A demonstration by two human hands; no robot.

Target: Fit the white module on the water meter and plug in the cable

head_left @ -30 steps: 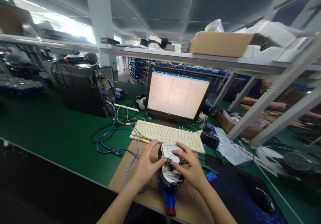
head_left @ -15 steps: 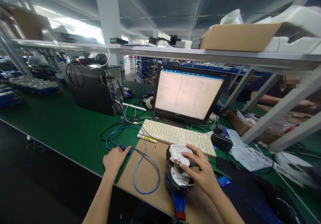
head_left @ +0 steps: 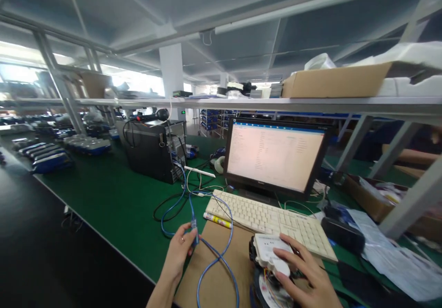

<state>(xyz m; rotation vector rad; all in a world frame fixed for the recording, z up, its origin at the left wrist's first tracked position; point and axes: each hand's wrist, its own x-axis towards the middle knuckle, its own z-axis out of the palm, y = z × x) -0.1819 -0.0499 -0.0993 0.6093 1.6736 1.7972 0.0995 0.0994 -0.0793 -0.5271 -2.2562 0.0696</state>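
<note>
Here, left hand (head_left: 180, 249): connector (head_left: 194, 227) closely pinched (lower centre).
Right hand (head_left: 309, 273): loosely spread, cover (head_left: 266, 249) touched, presumably for steadying, lower right.

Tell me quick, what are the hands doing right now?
Left hand: closed, holding the blue cable by its connector.
Right hand: open, spread over the white cover, touching it.

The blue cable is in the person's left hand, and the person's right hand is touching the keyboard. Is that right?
Not quite: the right hand isn't touching the keyboard. The head view shows its fingers on the white-topped device in front of the keyboard. The blue cable is in the left hand, as you said.
</note>
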